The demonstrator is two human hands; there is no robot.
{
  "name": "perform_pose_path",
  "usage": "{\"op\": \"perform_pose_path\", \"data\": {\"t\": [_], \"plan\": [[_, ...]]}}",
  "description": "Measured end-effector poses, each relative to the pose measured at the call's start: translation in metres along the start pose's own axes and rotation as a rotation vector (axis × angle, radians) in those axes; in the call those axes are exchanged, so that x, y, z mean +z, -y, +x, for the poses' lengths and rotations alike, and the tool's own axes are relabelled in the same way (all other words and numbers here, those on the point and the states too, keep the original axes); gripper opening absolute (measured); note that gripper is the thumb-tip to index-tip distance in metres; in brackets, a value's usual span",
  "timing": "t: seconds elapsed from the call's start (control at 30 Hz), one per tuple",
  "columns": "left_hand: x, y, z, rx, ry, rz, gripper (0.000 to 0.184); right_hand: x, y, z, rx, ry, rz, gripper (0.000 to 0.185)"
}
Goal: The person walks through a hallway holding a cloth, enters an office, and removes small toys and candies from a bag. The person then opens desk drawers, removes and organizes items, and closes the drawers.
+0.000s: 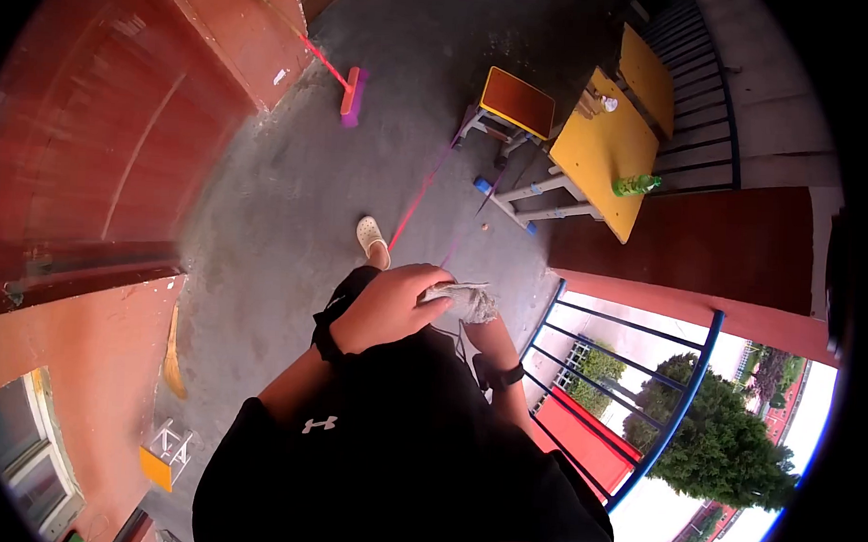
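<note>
My left hand point(392, 306) held a grey cloth point(467, 297) in front of my black shirt point(399, 451), over my right hand point(487, 326), whose grip I couldn't tell; a yellow tabletop point(606, 148) stood ahead.

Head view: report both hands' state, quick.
Left hand: closed, holding grey fabric.
Right hand: mostly hidden by the fabric; open or closed, cannot be told.

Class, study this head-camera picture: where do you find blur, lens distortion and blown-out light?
Head view: red surface at left smeared by blur, left hand much clearer; head view: lower blue railing looks bowed, corners black, suggesting a wide lens; head view: ground beyond that railing washed nearly white.
</note>
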State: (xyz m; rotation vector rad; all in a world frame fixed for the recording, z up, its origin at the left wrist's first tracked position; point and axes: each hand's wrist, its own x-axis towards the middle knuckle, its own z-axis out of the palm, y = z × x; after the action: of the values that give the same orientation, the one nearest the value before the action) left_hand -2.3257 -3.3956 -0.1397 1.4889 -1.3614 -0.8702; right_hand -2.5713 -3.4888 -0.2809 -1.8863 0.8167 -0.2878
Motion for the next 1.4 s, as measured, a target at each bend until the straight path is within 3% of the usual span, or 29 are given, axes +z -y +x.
{"op": "perform_pose_path", "data": {"t": [0.07, 0.13, 0.23, 0.33, 0.4, 0.47, 0.63, 0.73, 0.83, 0.93, 1.0, 1.1, 1.23, 1.4], "plan": [[-0.023, 0.014, 0.056, -0.044, 0.133, -0.011, 0.023, -0.013, -0.004, 0.020, 0.139, -0.044, -0.183, 0.027], [-0.043, 0.030, 0.114, 0.105, 0.209, 0.062, 0.024, -0.038, 0.021, 0.059, 0.375, -0.025, -0.339, 0.031], [-0.074, 0.030, 0.189, 0.219, 0.296, 0.079, 0.025, -0.071, 0.067, 0.132, 0.151, -0.099, 0.091, 0.042], [-0.098, 0.032, 0.249, 0.253, 0.346, 0.139, 0.024, -0.091, 0.079, 0.195, 0.283, -0.089, 0.092, 0.048], [-0.107, 0.043, 0.278, 0.249, 0.358, 0.034, 0.024, -0.102, 0.105, 0.240, 0.226, -0.167, 0.201, 0.050], [-0.115, 0.056, 0.307, 0.214, 0.361, -0.045, 0.024, -0.112, 0.105, 0.286, 0.223, -0.172, 0.113, 0.043], [-0.168, 0.103, 0.392, -0.031, 0.414, -0.069, 0.026, -0.133, 0.079, 0.413, 0.271, -0.108, 0.110, 0.038], [-0.215, 0.141, 0.461, -0.193, 0.257, 0.074, 0.027, -0.155, 0.053, 0.533, 0.251, -0.002, 0.132, 0.032], [-0.269, 0.167, 0.538, -0.296, 0.075, 0.322, 0.028, -0.191, 0.060, 0.676, -0.039, 0.115, -0.295, 0.030], [-0.317, 0.168, 0.629, -0.449, -0.055, 0.195, 0.028, -0.237, 0.113, 0.817, -0.260, 0.126, -0.318, 0.029], [-0.351, 0.190, 0.680, -0.395, -0.070, 0.254, 0.028, -0.268, 0.161, 0.888, -0.376, 0.146, -0.244, 0.028], [-0.396, 0.195, 0.762, -0.412, -0.295, 0.317, 0.027, -0.291, 0.201, 0.971, -0.485, 0.155, -0.160, 0.030], [-0.428, 0.231, 0.847, -0.356, -0.360, 0.152, 0.026, -0.294, 0.189, 1.055, -0.604, 0.178, -0.109, 0.040], [-0.452, 0.318, 0.969, -0.396, -0.153, -0.093, 0.026, -0.324, 0.128, 1.136, -0.137, 0.443, 0.088, 0.049]]}}
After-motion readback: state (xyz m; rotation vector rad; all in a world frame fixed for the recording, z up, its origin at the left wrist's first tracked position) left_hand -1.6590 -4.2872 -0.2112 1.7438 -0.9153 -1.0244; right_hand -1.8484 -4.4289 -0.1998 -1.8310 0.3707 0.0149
